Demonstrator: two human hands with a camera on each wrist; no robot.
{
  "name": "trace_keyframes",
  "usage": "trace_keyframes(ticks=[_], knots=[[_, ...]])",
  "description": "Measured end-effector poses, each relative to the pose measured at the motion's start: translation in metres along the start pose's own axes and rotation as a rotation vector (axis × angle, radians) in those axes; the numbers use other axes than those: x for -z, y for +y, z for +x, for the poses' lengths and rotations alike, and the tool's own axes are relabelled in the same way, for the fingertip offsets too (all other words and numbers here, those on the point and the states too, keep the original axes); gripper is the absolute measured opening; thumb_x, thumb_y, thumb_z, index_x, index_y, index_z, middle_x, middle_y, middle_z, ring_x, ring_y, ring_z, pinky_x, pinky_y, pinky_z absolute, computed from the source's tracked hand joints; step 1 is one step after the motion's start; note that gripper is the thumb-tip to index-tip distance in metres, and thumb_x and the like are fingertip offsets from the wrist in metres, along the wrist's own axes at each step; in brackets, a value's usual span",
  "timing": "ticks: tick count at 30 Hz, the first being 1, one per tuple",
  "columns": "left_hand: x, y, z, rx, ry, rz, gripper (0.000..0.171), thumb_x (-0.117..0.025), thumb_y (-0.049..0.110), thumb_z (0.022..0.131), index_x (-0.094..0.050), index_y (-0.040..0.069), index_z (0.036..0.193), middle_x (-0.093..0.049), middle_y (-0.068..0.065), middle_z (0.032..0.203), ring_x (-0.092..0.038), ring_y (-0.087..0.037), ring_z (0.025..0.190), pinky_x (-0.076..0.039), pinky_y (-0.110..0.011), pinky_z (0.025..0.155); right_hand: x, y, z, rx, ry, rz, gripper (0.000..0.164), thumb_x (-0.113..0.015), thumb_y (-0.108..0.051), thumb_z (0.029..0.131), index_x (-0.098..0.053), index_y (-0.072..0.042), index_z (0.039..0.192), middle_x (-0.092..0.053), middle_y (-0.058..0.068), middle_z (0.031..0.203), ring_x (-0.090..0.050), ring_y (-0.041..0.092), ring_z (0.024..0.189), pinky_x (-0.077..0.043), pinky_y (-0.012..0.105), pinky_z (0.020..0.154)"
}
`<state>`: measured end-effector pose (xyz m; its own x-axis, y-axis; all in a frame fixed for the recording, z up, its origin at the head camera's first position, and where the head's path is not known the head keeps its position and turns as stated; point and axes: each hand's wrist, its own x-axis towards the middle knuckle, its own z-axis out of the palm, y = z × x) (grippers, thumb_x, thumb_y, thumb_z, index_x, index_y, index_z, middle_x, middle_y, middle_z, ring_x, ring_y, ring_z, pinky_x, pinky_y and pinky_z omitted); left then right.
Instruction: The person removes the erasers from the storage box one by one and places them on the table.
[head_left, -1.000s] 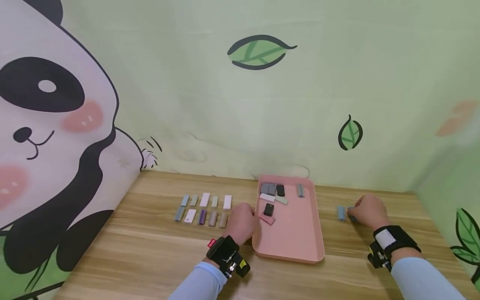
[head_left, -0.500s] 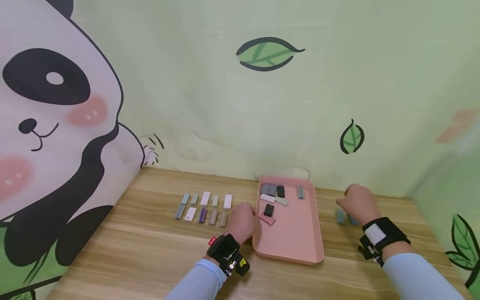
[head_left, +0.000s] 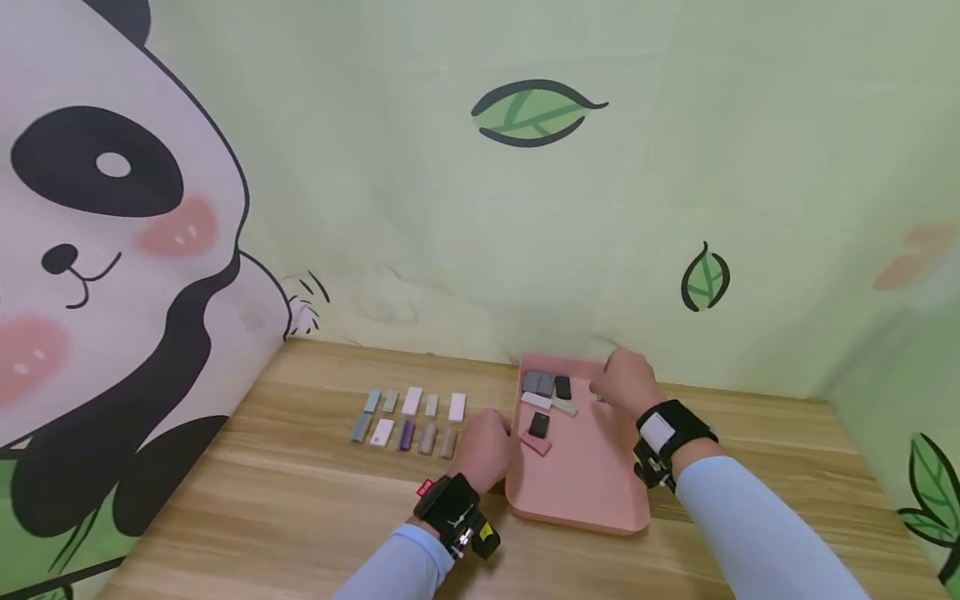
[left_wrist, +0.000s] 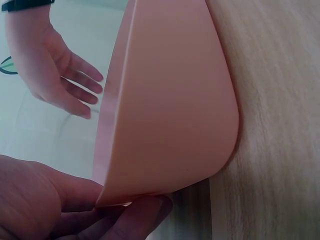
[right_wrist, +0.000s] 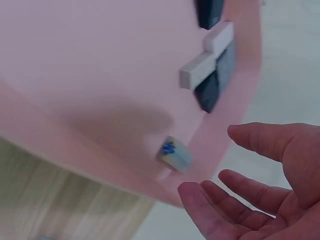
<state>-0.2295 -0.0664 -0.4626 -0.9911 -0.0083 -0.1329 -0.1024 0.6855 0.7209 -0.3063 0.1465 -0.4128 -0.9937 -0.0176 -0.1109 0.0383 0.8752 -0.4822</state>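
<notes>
My left hand (head_left: 483, 450) pinches the left wall of a pink tray (head_left: 577, 496); the left wrist view has the thumb and fingers of that hand (left_wrist: 55, 200) on either side of the rim. Over the tray's far right corner hovers my right hand (head_left: 628, 383). Seen from the right wrist, this hand (right_wrist: 260, 185) is open, fingers apart and holding nothing. Just beyond its fingertips lies a small pale block (right_wrist: 176, 154) with a blue mark on its end, inside the corner. In the head view the hand mostly hides that block.
Grey, white, black, pale green and pink blocks (head_left: 536, 401) lie toward the tray's left and far side. Two rows of small blocks (head_left: 406, 435) stand left of the tray on the wooden table (head_left: 247, 500). A patterned cloth wall (head_left: 420, 208) rises behind.
My right hand has left the blue blocks to the right of the tray and moved left over the tray's far right corner. My left hand has stayed on the tray.
</notes>
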Motion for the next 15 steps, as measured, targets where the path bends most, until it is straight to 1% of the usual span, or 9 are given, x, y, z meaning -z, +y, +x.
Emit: trace_keyframes(ticks=[2, 3, 4, 6, 9, 12, 15], knots=[[-0.001, 0.000, -0.001, 0.000, 0.000, 0.000, 0.028, -0.053, 0.015, 0.092, -0.067, 0.007, 0.069, -0.047, 0.000, 0.052, -0.048, -0.016, 0.044, -0.033, -0.026, 0.038, -0.006, 0.002, 0.006, -0.015, -0.006, -0.024, 0.017, -0.063, -0.017, 0.083, -0.063, -0.001, 0.076, -0.061, 0.007, 0.064, -0.056, 0.019, 0.058, -0.041, 0.026, 0.051], [-0.001, 0.000, -0.002, -0.003, 0.002, 0.002, 0.028, -0.053, 0.015, 0.092, -0.067, 0.007, 0.069, -0.047, 0.000, 0.052, -0.048, -0.016, 0.045, -0.033, -0.026, 0.039, -0.009, 0.003, 0.008, -0.016, -0.005, -0.041, 0.019, -0.063, -0.017, 0.083, -0.064, 0.002, 0.083, -0.064, 0.009, 0.070, -0.058, 0.020, 0.062, -0.043, 0.026, 0.054], [-0.002, 0.000, -0.002, -0.005, 0.005, 0.007, 0.027, -0.054, 0.015, 0.092, -0.067, 0.008, 0.069, -0.047, 0.000, 0.052, -0.048, -0.016, 0.044, -0.033, -0.026, 0.038, -0.012, 0.005, 0.011, -0.012, -0.002, -0.064, 0.022, -0.064, -0.017, 0.083, -0.062, 0.004, 0.088, -0.065, 0.012, 0.075, -0.059, 0.021, 0.065, -0.044, 0.027, 0.056], [-0.003, -0.001, -0.002, -0.009, 0.012, 0.017, 0.028, -0.055, 0.015, 0.092, -0.067, 0.008, 0.068, -0.047, 0.001, 0.051, -0.048, -0.015, 0.044, -0.032, -0.026, 0.038, -0.017, 0.007, 0.016, -0.005, 0.013, -0.113, 0.028, -0.066, -0.018, 0.082, -0.059, 0.006, 0.094, -0.064, 0.015, 0.080, -0.058, 0.024, 0.067, -0.045, 0.028, 0.057], [-0.004, -0.002, 0.000, -0.015, 0.021, 0.024, 0.027, -0.056, 0.016, 0.091, -0.067, 0.008, 0.067, -0.048, 0.002, 0.051, -0.048, -0.014, 0.043, -0.033, -0.026, 0.038, -0.021, 0.009, 0.023, 0.017, 0.039, -0.173, 0.032, -0.068, -0.018, 0.080, -0.058, 0.009, 0.095, -0.064, 0.019, 0.083, -0.058, 0.025, 0.068, -0.045, 0.031, 0.058], [-0.003, -0.002, 0.001, -0.001, 0.014, 0.013, 0.028, -0.055, 0.016, 0.091, -0.066, 0.009, 0.067, -0.048, 0.001, 0.051, -0.048, -0.015, 0.043, -0.033, -0.026, 0.037, -0.023, 0.009, 0.030, 0.029, 0.046, -0.197, 0.029, -0.067, -0.017, 0.079, -0.059, 0.008, 0.091, -0.064, 0.019, 0.082, -0.058, 0.026, 0.068, -0.045, 0.032, 0.058], [-0.002, 0.000, 0.002, 0.018, 0.001, 0.000, 0.030, -0.054, 0.016, 0.092, -0.066, 0.009, 0.065, -0.046, 0.001, 0.051, -0.048, -0.015, 0.043, -0.033, -0.026, 0.037, -0.024, 0.009, 0.036, 0.038, 0.041, -0.197, 0.024, -0.066, -0.014, 0.079, -0.060, 0.007, 0.089, -0.064, 0.018, 0.083, -0.058, 0.026, 0.069, -0.046, 0.033, 0.060]])
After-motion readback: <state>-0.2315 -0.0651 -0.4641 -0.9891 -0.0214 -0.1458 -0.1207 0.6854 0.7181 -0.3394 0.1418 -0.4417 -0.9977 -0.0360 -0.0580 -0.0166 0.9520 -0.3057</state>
